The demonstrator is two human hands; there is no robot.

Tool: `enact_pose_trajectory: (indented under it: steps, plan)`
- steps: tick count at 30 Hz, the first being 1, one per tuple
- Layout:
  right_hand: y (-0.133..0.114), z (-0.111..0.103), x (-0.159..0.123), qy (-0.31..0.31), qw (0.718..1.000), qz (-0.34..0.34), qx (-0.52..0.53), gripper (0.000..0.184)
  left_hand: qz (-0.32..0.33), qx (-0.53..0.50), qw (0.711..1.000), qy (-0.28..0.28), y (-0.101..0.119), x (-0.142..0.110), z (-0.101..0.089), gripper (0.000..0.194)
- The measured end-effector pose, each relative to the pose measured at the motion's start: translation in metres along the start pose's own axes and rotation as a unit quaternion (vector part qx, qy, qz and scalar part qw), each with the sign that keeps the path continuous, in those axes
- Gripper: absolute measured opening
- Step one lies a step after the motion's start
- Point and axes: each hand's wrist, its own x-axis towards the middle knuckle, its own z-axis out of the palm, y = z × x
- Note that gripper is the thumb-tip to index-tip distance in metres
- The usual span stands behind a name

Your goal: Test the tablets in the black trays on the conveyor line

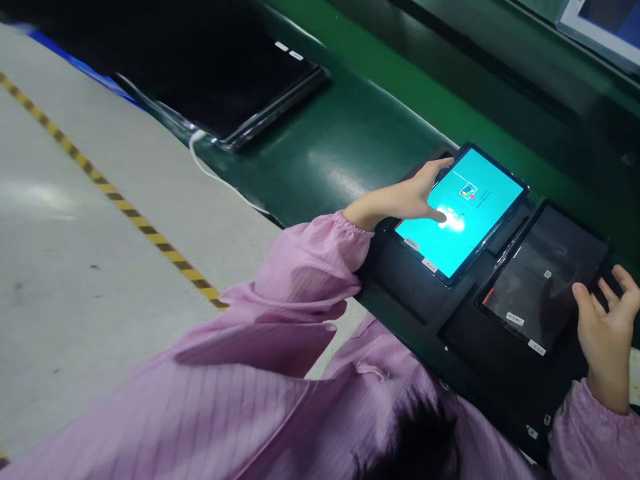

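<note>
A tablet (475, 230) with a bright cyan screen lies tilted at its left edge in my left hand (410, 197). The thumb rests on the glass, while the other fingers reach around the edge and are partly hidden. To its right is a second tablet (555, 260), its screen dark with a small pale icon in the middle. My right hand (607, 320) is at this tablet's right edge, thumb tip over the border and fingers spread apart. Both tablets carry small white labels along their lower edges.
Black pads (460, 327) lie under the tablets on the green bench (330, 160). Farther left sits a large flat black panel (220, 67) with a white cable (215, 175) by its corner. Yellow-black tape (125, 207) crosses the floor. A white-framed screen (607, 30) is at the upper right.
</note>
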Motion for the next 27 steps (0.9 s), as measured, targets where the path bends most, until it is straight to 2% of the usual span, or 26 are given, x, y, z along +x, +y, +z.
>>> enact_pose_trajectory:
  steps: [3,5,8,12,15,19,23,25,27]
  plan:
    - [-0.002,-0.004,0.000,0.005,1.000,0.007,0.009,0.078,-0.019,-0.034,0.999,0.016,-0.001,0.002,-0.001,0.110]
    - [-0.003,-0.009,0.003,0.022,0.998,0.029,0.059,0.069,-0.031,-0.048,0.998,0.035,-0.002,0.004,0.000,0.102]
    - [-0.004,-0.017,0.006,0.033,0.986,0.063,0.151,0.059,-0.042,-0.046,0.997,0.053,-0.005,0.008,0.002,0.102]
    - [-0.006,-0.024,0.009,0.026,0.971,0.071,0.226,0.057,-0.024,-0.054,0.996,0.063,-0.009,0.012,0.004,0.099]
    - [-0.006,-0.021,0.012,0.003,0.958,0.086,0.273,0.053,-0.020,-0.059,0.996,0.068,-0.011,0.013,0.005,0.098]
    - [0.002,-0.002,0.010,-0.022,0.954,0.119,0.276,0.050,-0.028,-0.069,0.994,0.076,-0.011,0.015,0.006,0.100]
    - [0.018,0.018,-0.004,0.046,0.957,0.126,0.258,0.051,-0.002,-0.076,0.993,0.090,-0.010,0.018,0.006,0.094]
    - [0.019,0.023,-0.013,0.094,0.954,0.107,0.265,0.048,0.022,-0.069,0.989,0.127,-0.004,0.015,0.006,0.088]
    - [0.008,0.024,-0.019,0.134,0.947,0.068,0.283,0.046,0.043,-0.079,0.981,0.170,0.009,0.006,0.012,0.081]
